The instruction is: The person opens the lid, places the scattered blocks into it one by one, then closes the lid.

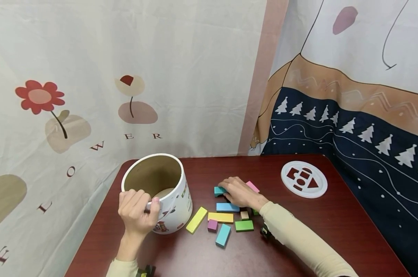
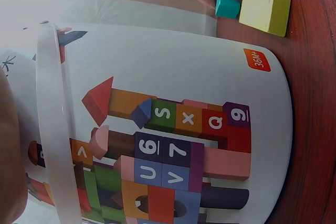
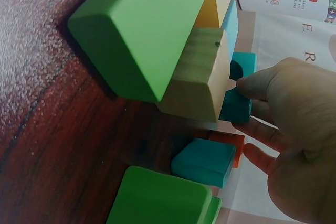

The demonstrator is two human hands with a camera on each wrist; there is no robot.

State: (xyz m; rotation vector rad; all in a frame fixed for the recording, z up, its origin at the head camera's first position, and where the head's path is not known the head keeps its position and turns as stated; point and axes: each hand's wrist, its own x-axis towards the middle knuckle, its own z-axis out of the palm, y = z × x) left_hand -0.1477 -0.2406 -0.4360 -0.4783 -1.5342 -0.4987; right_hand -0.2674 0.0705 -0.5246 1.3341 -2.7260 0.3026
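Observation:
A white bucket (image 1: 181, 207) with printed toy blocks on its side stands on the left of the table, its mouth tilted towards me. My left hand (image 1: 137, 211) grips it at the near rim; in the left wrist view only part of that hand (image 2: 10, 150) shows beside the white handle strap (image 2: 52, 124). Over the blocks, my right hand (image 1: 242, 192) pinches a teal arch block (image 1: 219, 191). The right wrist view has the thumb and fingers of this hand (image 3: 299, 119) on the arch block (image 3: 241, 106), whose curved cutout faces the thumb.
Loose blocks lie between bucket and right forearm: yellow (image 1: 196, 220), another yellow (image 1: 220, 218), blue (image 1: 227, 207), purple (image 1: 212, 225), teal (image 1: 223, 236), green (image 1: 244, 226), natural wood (image 1: 244, 215) and pink (image 1: 252, 187). A white lid with shaped holes (image 1: 320, 188) lies at the back right.

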